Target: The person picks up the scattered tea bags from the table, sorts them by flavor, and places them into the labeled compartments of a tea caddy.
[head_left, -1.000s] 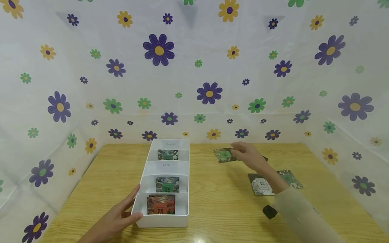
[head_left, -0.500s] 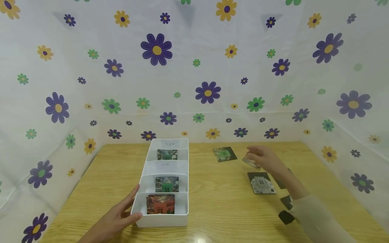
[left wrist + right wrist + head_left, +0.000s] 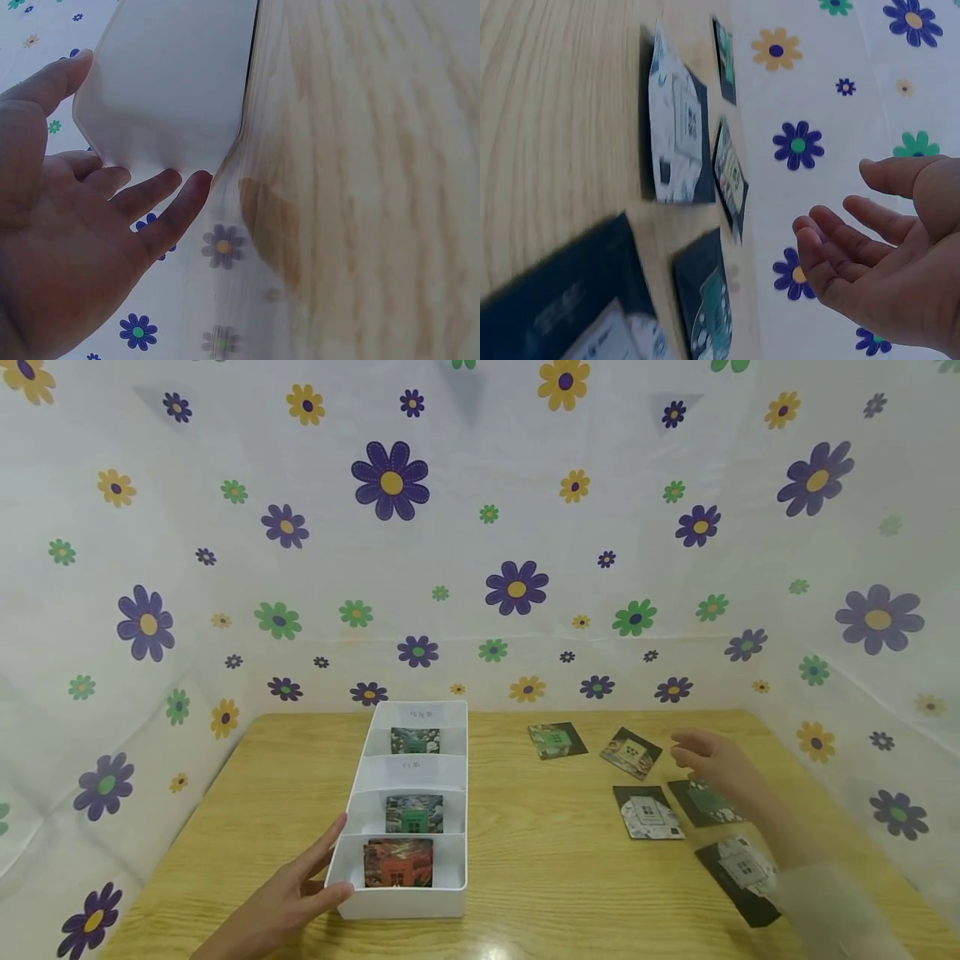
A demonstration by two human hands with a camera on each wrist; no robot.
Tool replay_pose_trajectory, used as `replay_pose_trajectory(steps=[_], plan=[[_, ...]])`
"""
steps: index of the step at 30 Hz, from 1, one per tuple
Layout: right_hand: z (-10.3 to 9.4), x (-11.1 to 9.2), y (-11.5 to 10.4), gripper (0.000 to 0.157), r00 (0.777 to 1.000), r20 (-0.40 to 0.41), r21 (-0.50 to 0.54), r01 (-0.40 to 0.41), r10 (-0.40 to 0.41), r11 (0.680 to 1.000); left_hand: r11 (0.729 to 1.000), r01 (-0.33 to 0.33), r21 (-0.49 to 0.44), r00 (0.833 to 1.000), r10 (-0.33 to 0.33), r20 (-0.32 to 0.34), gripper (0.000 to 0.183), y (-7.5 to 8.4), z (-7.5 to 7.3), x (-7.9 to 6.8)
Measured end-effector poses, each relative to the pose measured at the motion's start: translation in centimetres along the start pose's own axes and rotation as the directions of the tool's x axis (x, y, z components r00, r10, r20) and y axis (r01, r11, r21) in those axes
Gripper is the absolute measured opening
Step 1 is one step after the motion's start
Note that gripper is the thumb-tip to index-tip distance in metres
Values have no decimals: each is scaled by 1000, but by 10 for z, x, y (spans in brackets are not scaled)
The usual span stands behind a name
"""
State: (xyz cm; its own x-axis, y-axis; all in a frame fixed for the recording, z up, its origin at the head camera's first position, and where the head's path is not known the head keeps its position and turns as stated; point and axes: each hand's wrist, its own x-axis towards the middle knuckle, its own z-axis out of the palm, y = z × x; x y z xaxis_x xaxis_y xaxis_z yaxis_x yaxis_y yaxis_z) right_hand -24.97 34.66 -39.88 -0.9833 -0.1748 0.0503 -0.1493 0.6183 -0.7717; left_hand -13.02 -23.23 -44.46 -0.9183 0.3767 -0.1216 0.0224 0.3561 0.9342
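My left hand [image 3: 288, 889] holds the near left corner of a white divided box [image 3: 405, 904], thumb at the front rim and fingertips against the side. Flat square tea sachets stand in it: red ones [image 3: 397, 864] nearest, a blue-green one [image 3: 414, 814] behind, and a green-labelled one [image 3: 415, 741] farther back. My right hand [image 3: 731, 777], empty with loosely bent fingers, hovers over the right side. Under and beside it lie a yellow-labelled sachet [image 3: 632, 752], a dark green one [image 3: 705, 802] and two white-labelled sachets, one nearer the middle [image 3: 648, 812] and one nearer me [image 3: 744, 868].
Another green-labelled sachet [image 3: 557, 740] lies near the back of the wooden table [image 3: 540, 860]. A flower-print sheet [image 3: 450, 552] encloses the back and both sides. Compartment backs in the box carry printed labels.
My right hand has moved right, away from the green-labelled sachet and past the yellow-labelled one, uncovering both. A dark object near the right wrist is now seen as a sachet. My left hand stays put.
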Motion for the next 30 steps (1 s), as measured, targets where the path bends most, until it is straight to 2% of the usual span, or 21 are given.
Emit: replay_pose_trajectory(steps=[2, 7, 12, 15, 20, 25, 28, 30], plan=[[-4, -5, 5, 62, 1000, -2, -24, -30, 30, 999, 1000, 7, 6, 1000, -7, -4, 75, 0, 0, 0], [-10, -16, 13, 67, 994, -15, -203, -111, 110, 973, 1000, 19, 24, 1000, -18, -17, 76, 0, 0, 2], [-11, -23, 24, 70, 980, -27, -366, -192, 196, 911, 1000, 7, 20, 1000, -6, -16, 76, -1, -1, 2], [-9, -28, 27, 75, 976, -36, -452, -209, 216, 867, 1000, 0, 26, 1000, 1, -19, 76, -1, -1, 3], [-5, -36, 25, 88, 966, -36, -465, -242, 255, 852, 999, 1, 36, 1000, -1, -18, 76, -2, 0, 2], [-4, -34, 32, 77, 960, -43, -460, -266, 277, 847, 999, -30, 28, 1000, 30, -3, 75, -2, 0, 0], [-4, -32, 37, 80, 960, -46, -473, -263, 275, 841, 999, -37, 20, 999, 37, -1, 75, -2, 0, -1], [-4, -30, 41, 83, 970, -39, -493, -227, 240, 840, 999, -40, 17, 999, 40, 0, 75, -3, 0, -1]])
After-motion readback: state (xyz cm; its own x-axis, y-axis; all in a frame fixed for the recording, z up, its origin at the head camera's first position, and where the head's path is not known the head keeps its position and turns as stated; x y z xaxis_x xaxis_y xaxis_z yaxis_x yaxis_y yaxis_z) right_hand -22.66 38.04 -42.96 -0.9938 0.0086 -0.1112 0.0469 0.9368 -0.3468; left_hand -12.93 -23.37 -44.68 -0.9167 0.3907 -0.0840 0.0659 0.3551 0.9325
